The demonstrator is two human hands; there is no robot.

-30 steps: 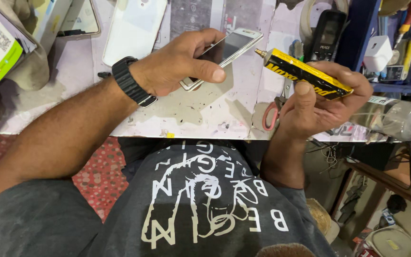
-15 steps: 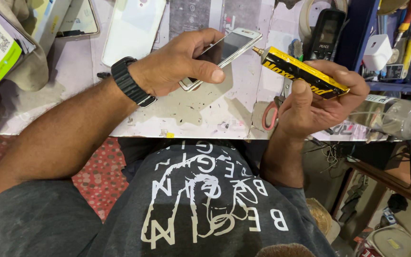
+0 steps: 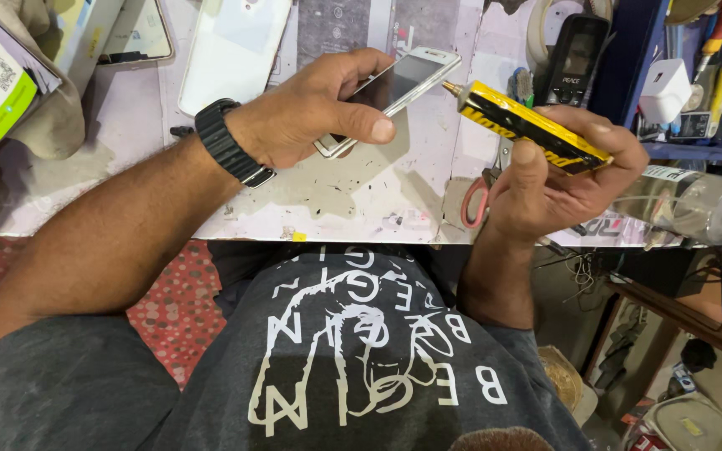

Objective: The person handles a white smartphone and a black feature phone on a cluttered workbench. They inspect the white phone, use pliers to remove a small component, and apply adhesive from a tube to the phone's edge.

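My left hand (image 3: 319, 113) holds a white smartphone (image 3: 403, 83) by its lower half, tilted up above the worn white bench (image 3: 361, 200). A black watch sits on that wrist. My right hand (image 3: 557, 179) grips a yellow and black glue tube (image 3: 524, 125). The tube's brass-coloured nozzle points left and almost touches the phone's upper corner.
A white phone back cover (image 3: 231, 50) and another phone (image 3: 135, 33) lie at the back left. A black handset (image 3: 574, 54) stands at the back right beside a white charger (image 3: 666, 88). Red-handled scissors (image 3: 474, 200) lie under my right hand, next to a clear plastic bottle (image 3: 695, 205).
The glue tube's nozzle has stayed at the phone's upper corner; both hands have shifted only slightly.
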